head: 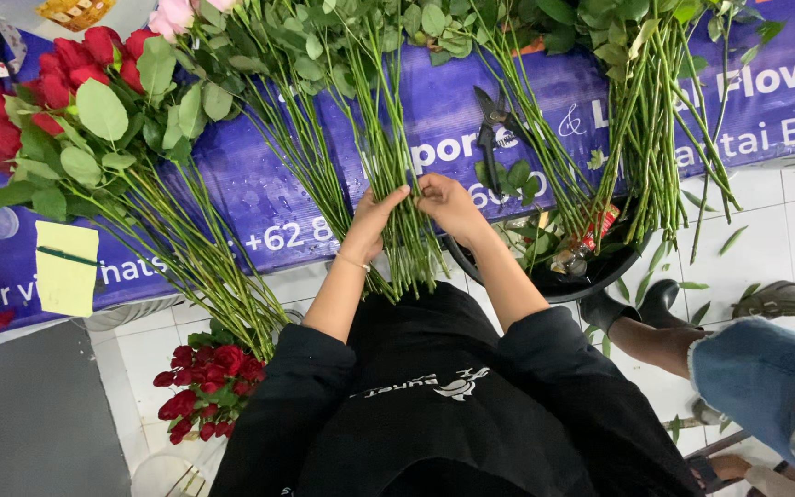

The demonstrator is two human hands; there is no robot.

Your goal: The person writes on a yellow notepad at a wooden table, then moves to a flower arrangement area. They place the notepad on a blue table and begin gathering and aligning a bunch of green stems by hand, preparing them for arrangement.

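Observation:
My left hand [372, 221] and my right hand [450, 204] both grip a bundle of long green flower stems [388, 120] lying on a purple banner-covered table [259, 184]. The hands meet near the cut ends of the stems, fingers wrapped around them, at the table's front edge. The stem ends [407, 267] hang past the edge toward my black top. The blooms of this bundle are out of frame at the top.
Red roses [39, 83] with leafy stems lie at left, more stem bundles [646, 120] at right. Black pruning shears [489, 129] rest on the banner. A black bin [563, 281] with scraps stands below. Small red roses [209, 387] sit in a bucket. Another person's leg [692, 345] is at right.

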